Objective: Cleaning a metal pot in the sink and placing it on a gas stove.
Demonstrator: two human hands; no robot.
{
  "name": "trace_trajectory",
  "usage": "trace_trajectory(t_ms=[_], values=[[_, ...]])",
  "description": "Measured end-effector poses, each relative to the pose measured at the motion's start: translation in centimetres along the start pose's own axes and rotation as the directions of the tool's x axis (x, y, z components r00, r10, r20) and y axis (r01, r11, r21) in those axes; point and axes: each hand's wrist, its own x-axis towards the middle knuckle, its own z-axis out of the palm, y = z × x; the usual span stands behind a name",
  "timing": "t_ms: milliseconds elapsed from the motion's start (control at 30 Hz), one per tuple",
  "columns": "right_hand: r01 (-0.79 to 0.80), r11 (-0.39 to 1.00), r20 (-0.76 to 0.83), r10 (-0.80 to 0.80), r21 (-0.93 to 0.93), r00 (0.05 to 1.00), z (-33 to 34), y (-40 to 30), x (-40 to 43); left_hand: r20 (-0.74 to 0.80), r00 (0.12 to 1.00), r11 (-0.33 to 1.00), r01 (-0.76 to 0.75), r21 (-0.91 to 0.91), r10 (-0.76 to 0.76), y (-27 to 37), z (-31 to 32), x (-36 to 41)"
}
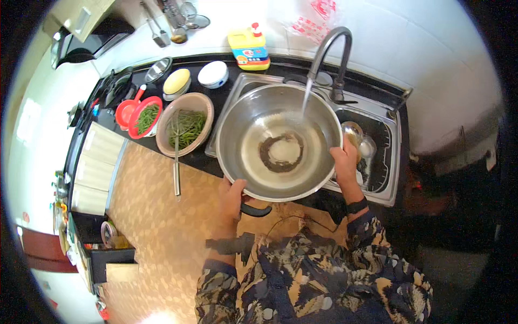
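A large steel wok is held over the double-bowl sink, its inside facing up. My left hand grips the near-left rim beside a black handle. On the right rim, my right hand has its thumb over the edge; the fingers underneath are hidden. From the curved faucet a stream of water runs into the wok. Shallow water covers the bottom, where a dark brown ring shows. The wok hides most of the left sink bowl.
Left of the sink stand a beige basin of green vegetables with a long-handled strainer, a red colander and several bowls. A yellow detergent jug stands behind. Metal ware lies in the right sink bowl.
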Motion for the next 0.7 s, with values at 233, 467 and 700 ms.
trace_trajectory(t_ms=[233, 467, 700], values=[[-0.028, 0.998, 0.055, 0.025, 0.057, 0.998, -1.1, 0.4, -0.8, 0.003, 0.998, 0.993, -0.058, -0.103, 0.059, 1.7, 1.6, -2.2], [-0.059, 0.992, 0.071, 0.051, 0.111, 0.996, -2.1, 0.9, -1.6, 0.043, 0.995, 0.993, -0.089, -0.083, 0.093, 2.2, 0.9, -3.3], [-0.035, 0.991, 0.057, 0.027, 0.131, 0.998, -3.0, 1.3, -2.0, 0.072, 0.977, 0.971, -0.187, -0.146, 0.199, 0.9, 0.8, -3.2]])
